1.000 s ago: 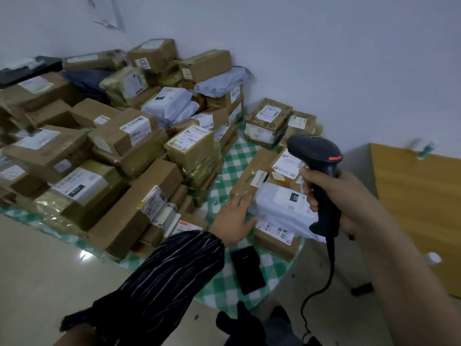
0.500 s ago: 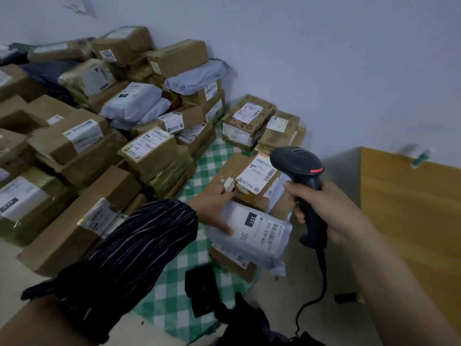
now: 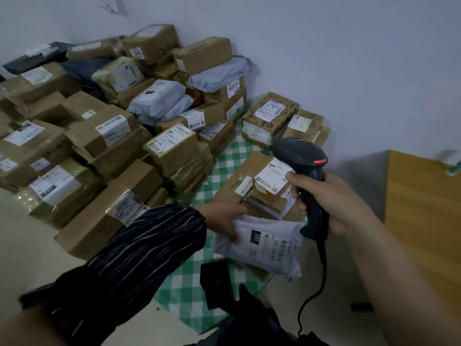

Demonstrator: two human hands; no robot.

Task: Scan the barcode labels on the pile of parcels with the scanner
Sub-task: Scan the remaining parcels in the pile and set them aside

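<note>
right hand (image 3: 331,203): i grip the black scanner (image 3: 300,154) by its handle.
left hand (image 3: 222,221): my straight fingers press flat on the grey mailer (image 3: 272,250) marked 231.
parcels (image 3: 112,136): heaped on the green checked cloth (image 3: 224,161), the mailer at its near edge.

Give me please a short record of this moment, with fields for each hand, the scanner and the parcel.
left hand: fingers laid on the left edge of the white mailer bag
right hand: grips the scanner by its handle
scanner: upright, cable hanging down
bag label: faces up, shows 231
pile: cardboard boxes on green checked cloth
</note>
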